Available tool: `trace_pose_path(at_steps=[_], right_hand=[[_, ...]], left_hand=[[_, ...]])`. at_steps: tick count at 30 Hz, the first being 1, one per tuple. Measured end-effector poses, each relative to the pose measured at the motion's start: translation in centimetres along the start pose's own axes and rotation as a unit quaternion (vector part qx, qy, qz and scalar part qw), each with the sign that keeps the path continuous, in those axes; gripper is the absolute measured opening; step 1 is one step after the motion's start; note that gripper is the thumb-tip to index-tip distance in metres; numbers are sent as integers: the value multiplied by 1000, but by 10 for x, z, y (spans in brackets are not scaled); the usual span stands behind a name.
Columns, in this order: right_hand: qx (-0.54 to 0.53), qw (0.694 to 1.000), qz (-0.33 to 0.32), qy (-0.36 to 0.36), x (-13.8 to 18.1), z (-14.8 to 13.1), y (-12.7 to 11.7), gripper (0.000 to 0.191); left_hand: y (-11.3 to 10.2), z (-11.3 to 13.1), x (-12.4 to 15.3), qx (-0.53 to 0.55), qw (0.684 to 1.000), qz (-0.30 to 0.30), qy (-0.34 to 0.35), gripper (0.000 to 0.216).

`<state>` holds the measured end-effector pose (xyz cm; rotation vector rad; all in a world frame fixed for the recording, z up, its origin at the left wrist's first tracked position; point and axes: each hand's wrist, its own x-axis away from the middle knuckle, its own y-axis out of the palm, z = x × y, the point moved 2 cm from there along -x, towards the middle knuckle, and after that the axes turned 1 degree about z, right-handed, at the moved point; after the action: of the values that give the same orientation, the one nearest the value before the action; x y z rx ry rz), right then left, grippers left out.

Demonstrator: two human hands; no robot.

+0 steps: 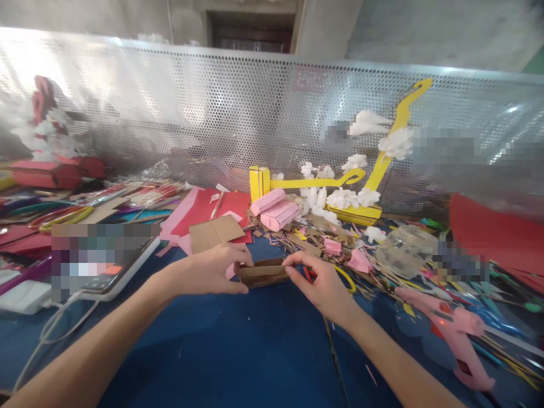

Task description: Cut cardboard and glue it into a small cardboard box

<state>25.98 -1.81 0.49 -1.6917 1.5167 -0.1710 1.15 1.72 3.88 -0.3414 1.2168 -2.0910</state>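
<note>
A small brown cardboard piece, folded like a low box, rests on the blue table cover between my hands. My left hand pinches its left end with thumb and fingers closed. My right hand grips its right end, fingers curled over the edge. Under my right hand lie scissors with a yellow handle loop. A flat piece of brown cardboard lies just behind my left hand.
Pink paper boxes and a yellow cardboard model with white fluffy bits stand behind. A pink glue gun lies at the right. A phone with a cable sits at the left. Paper scraps litter the back; a perforated metal screen closes it off.
</note>
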Motion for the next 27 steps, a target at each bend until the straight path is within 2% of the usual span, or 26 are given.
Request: trace_pose_path(at_steps=[2, 10, 27], right_hand=[[3, 1000, -13, 11, 0, 0, -1, 16], [-9, 999, -20, 28, -1, 1, -5, 16], [-31, 998, -42, 46, 0, 9, -8, 20]], left_hand=[[2, 1, -2, -5, 1000, 1, 6, 17], [5, 1, -6, -21, 1000, 2, -19, 28], [12, -15, -9, 5, 1000, 21, -9, 7]])
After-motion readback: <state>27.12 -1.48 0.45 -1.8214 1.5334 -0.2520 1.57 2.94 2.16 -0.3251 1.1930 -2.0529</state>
